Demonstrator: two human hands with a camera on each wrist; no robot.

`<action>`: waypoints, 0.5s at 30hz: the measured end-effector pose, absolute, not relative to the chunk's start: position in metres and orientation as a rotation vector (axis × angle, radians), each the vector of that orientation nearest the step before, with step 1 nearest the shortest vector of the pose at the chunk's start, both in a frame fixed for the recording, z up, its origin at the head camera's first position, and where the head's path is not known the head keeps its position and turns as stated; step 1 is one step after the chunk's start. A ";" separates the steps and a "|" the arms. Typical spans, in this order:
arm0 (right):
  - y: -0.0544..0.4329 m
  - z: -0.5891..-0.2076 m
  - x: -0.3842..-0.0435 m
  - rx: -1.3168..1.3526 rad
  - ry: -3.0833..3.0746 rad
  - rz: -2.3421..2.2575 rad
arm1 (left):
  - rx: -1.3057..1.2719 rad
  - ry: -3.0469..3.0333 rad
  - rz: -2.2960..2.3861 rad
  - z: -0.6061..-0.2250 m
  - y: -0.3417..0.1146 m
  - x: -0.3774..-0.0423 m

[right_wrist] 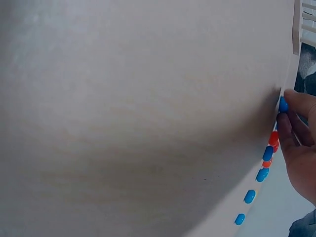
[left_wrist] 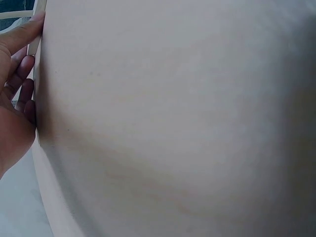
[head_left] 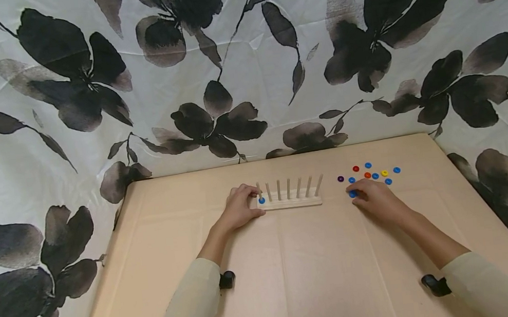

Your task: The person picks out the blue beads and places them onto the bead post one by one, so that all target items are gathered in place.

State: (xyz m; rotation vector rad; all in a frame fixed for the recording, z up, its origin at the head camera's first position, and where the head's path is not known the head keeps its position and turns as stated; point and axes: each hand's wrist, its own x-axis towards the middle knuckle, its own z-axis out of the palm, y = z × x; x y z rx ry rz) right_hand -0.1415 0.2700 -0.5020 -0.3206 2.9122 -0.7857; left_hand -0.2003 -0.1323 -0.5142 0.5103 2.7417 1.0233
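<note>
A wooden peg rack [head_left: 292,204] with a row of upright pegs stands near the far side of the table. My left hand [head_left: 239,207] grips its left end, thumb at the front of the base and fingers by the first peg. One blue bead [head_left: 261,200] sits low on that leftmost peg; the other pegs are bare. To the right, my right hand [head_left: 379,201] pinches another blue bead [right_wrist: 283,104] between thumb and fingers at the near edge of a group of loose beads. In the left wrist view, the thumb [left_wrist: 22,35] presses the base's edge.
Several loose beads lie beyond my right hand, among them a purple bead [head_left: 341,179], a yellow bead [head_left: 384,173] and a red bead [head_left: 356,168]. The light wooden table [head_left: 321,265] ends in front of a flower-patterned cloth [head_left: 291,72].
</note>
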 end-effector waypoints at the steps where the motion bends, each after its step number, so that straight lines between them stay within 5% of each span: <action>1: 0.270 -0.503 -0.141 -0.325 2.918 -0.783 | 0.513 2.742 1.029 -0.514 -0.132 -0.200; 15: 0.268 -0.506 -0.143 -0.283 2.912 -0.788 | 0.510 2.732 1.034 -0.515 -0.133 -0.200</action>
